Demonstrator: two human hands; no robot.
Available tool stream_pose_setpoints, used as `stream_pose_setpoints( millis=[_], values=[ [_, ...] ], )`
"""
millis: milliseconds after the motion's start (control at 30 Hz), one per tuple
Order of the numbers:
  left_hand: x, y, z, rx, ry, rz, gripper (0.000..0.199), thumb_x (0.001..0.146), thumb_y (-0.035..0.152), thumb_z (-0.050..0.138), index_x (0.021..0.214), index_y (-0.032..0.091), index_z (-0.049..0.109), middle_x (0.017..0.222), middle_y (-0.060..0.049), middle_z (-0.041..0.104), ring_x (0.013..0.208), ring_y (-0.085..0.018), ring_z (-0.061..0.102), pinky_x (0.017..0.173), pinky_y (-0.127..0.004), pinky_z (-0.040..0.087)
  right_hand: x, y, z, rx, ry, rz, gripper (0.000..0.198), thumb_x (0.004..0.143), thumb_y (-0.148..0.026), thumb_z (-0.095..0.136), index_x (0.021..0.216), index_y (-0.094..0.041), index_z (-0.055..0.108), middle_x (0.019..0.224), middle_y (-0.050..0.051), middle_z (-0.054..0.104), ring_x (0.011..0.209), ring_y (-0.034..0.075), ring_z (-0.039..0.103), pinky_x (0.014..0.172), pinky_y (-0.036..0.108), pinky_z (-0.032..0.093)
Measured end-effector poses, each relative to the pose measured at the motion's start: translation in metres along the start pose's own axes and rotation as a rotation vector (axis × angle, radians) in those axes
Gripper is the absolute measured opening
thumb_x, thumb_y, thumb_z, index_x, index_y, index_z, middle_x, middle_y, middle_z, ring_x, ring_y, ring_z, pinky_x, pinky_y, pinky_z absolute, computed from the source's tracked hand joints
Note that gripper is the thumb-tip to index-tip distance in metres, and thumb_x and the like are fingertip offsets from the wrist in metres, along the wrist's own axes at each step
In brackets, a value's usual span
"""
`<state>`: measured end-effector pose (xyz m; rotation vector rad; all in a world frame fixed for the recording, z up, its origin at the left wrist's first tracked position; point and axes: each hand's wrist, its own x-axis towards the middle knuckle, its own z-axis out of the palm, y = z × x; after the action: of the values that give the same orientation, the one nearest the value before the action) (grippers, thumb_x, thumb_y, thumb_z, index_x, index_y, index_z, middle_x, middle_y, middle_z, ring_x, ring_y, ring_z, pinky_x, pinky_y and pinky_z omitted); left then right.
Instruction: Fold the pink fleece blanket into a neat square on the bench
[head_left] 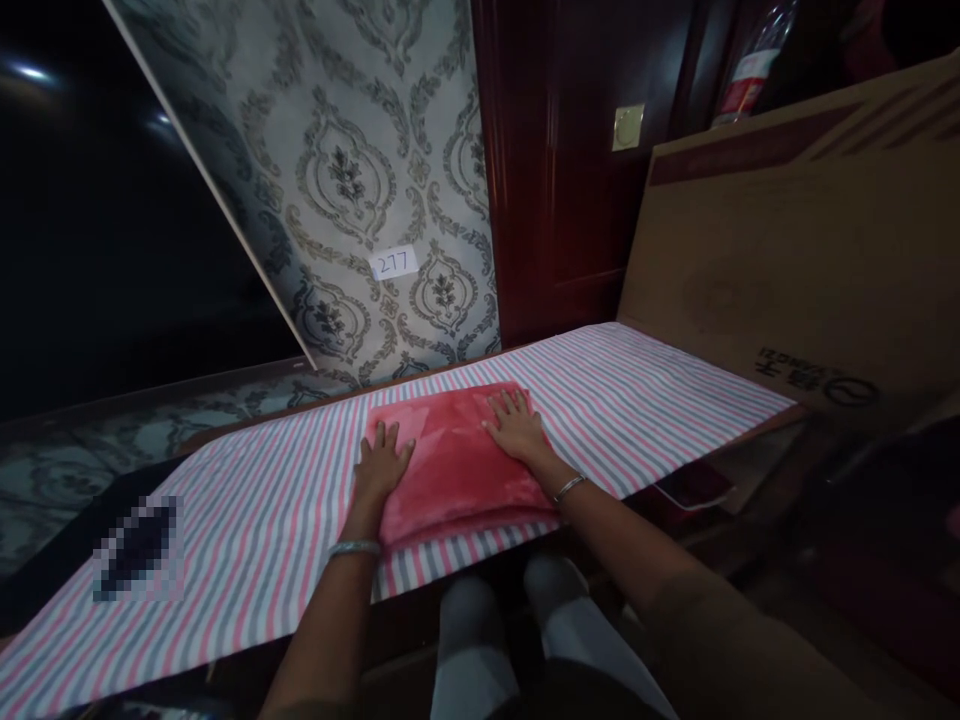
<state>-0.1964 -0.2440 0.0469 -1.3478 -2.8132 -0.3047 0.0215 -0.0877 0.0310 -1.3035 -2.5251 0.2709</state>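
Note:
A folded red plush cloth (450, 465) lies as a flat, roughly square bundle on the striped cloth (262, 530) that covers the table. On its left edge rests my left hand (381, 465), palm down with fingers spread. My right hand (517, 428) lies flat near the far right corner, its fingers also apart. Several layers show along the bundle's near edge. A bracelet sits on each wrist.
A large cardboard box (720, 240) stands at the right end of the table. At the left is a big dark screen (127, 220). A patterned wall with a paper label (394, 262) rises behind, beside a dark red wooden panel (555, 180). A plastic bottle (754, 70) stands behind the box.

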Motion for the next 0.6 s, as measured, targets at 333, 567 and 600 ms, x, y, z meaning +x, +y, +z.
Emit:
stream_pose_setpoints(
  millis=[333,567,600],
  values=[
    [-0.032,0.006,-0.024,0.139,-0.056,0.068,0.065,0.096,0.054,0.03,0.152,0.022,0.039,0.163,-0.01,0.027,0.147,-0.044,0.021,0.115,-0.068,0.019,-0.049,-0.008,-0.027,-0.007,-0.111,-0.096,0.067,0.098,-0.059,0.035,0.156,-0.025,0.031,0.162,0.014,0.024,0.151,0.036,0.014,0.116,0.063,0.012],
    [-0.097,0.003,0.013,0.167,0.057,0.264,0.06,0.098,0.049,0.032,0.154,0.027,0.034,0.164,-0.003,0.024,0.152,-0.033,0.014,0.121,-0.058,0.012,-0.109,0.01,-0.003,-0.014,-0.012,-0.256,0.058,0.098,-0.056,0.039,0.151,-0.031,0.04,0.161,0.005,0.03,0.15,0.033,0.016,0.118,0.059,0.011],
    [-0.098,0.002,0.015,0.173,0.065,0.252,0.06,0.098,0.048,0.032,0.154,0.027,0.034,0.164,-0.004,0.024,0.152,-0.032,0.014,0.121,-0.057,0.012,-0.11,0.012,-0.002,-0.005,-0.002,-0.254,0.058,0.098,-0.054,0.04,0.151,-0.031,0.041,0.161,0.005,0.031,0.15,0.033,0.016,0.118,0.058,0.013]
  ],
)
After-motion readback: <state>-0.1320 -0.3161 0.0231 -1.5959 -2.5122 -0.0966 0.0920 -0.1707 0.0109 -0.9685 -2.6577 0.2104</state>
